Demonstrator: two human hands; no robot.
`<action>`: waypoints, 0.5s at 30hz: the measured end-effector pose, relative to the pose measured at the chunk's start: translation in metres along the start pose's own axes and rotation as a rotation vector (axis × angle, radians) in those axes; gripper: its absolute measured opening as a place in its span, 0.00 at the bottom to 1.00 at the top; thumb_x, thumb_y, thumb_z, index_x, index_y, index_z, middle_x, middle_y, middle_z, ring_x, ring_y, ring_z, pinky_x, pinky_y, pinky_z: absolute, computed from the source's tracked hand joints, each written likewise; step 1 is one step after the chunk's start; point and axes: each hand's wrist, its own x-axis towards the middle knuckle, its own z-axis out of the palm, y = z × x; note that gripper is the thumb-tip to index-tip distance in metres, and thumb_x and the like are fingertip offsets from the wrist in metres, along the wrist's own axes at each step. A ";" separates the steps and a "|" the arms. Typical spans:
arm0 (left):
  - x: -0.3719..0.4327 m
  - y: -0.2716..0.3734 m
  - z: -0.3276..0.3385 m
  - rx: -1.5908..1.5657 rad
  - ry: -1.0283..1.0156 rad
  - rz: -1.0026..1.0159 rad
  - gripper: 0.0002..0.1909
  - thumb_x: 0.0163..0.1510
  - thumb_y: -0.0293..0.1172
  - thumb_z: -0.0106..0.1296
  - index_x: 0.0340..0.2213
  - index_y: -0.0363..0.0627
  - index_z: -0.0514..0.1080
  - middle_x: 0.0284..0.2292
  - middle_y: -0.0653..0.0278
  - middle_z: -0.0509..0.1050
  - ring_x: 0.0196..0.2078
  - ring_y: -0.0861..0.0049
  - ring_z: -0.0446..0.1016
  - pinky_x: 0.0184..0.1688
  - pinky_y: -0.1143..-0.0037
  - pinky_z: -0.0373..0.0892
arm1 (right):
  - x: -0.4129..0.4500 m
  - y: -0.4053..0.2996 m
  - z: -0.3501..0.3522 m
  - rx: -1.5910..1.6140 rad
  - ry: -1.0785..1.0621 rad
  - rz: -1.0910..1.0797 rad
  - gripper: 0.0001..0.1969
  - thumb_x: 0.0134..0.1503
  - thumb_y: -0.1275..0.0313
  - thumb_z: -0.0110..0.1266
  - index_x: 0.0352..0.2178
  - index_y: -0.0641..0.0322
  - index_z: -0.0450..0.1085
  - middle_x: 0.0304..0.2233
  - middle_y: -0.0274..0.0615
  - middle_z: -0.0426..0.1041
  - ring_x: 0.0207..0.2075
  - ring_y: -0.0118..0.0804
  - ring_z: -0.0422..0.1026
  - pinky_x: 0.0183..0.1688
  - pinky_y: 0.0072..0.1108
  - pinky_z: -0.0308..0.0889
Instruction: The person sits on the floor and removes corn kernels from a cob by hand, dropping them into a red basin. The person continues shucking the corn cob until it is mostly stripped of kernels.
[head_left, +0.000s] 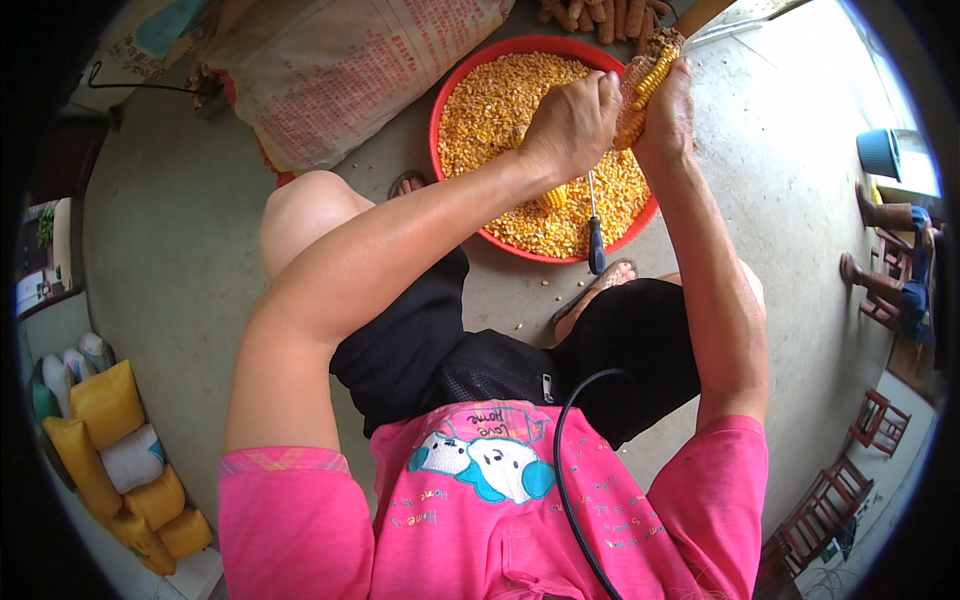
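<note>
Above the right side of a red basin (435, 142) full of loose corn kernels (499, 97), my right hand (667, 112) grips a partly shelled corn cob (637, 84). Rows of yellow kernels remain along its right side, and its left side is stripped bare. My left hand (577, 124) is curled in a fist against that bare side; its inner fingers are hidden. Below it, an ear of corn (553, 197) lies on the kernels, partly covered by my wrist. A screwdriver (595, 244) leans over the near rim, its dark handle towards me.
A large printed woven sack (352, 75) lies left of the basin, with stripped cobs (615, 21) behind. Yellow jugs (109, 401) stand far left. At right are a blue bucket (877, 155), another person's legs (889, 215) and wooden chairs (825, 510). A black cable (564, 465) crosses my shirt.
</note>
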 end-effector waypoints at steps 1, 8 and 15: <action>0.002 0.002 -0.001 -0.023 -0.001 -0.005 0.24 0.65 0.46 0.32 0.28 0.35 0.65 0.22 0.42 0.70 0.29 0.47 0.73 0.30 0.61 0.66 | 0.008 0.000 -0.016 -0.064 0.025 0.037 0.25 0.65 0.49 0.27 0.41 0.57 0.65 0.31 0.41 0.72 0.31 0.37 0.72 0.35 0.29 0.71; 0.009 0.002 0.001 -0.084 -0.069 -0.084 0.36 0.59 0.64 0.34 0.34 0.35 0.67 0.29 0.48 0.74 0.35 0.56 0.75 0.38 0.65 0.67 | 0.011 0.016 -0.030 -0.191 0.044 0.039 0.28 0.66 0.51 0.24 0.41 0.61 0.66 0.30 0.43 0.72 0.30 0.38 0.73 0.36 0.28 0.72; 0.010 0.000 0.002 -0.158 0.012 -0.152 0.29 0.64 0.54 0.32 0.34 0.36 0.68 0.27 0.46 0.73 0.34 0.55 0.74 0.36 0.64 0.67 | -0.019 0.002 0.007 -0.180 -0.009 0.103 0.27 0.66 0.51 0.25 0.43 0.63 0.65 0.32 0.43 0.72 0.34 0.37 0.73 0.39 0.29 0.71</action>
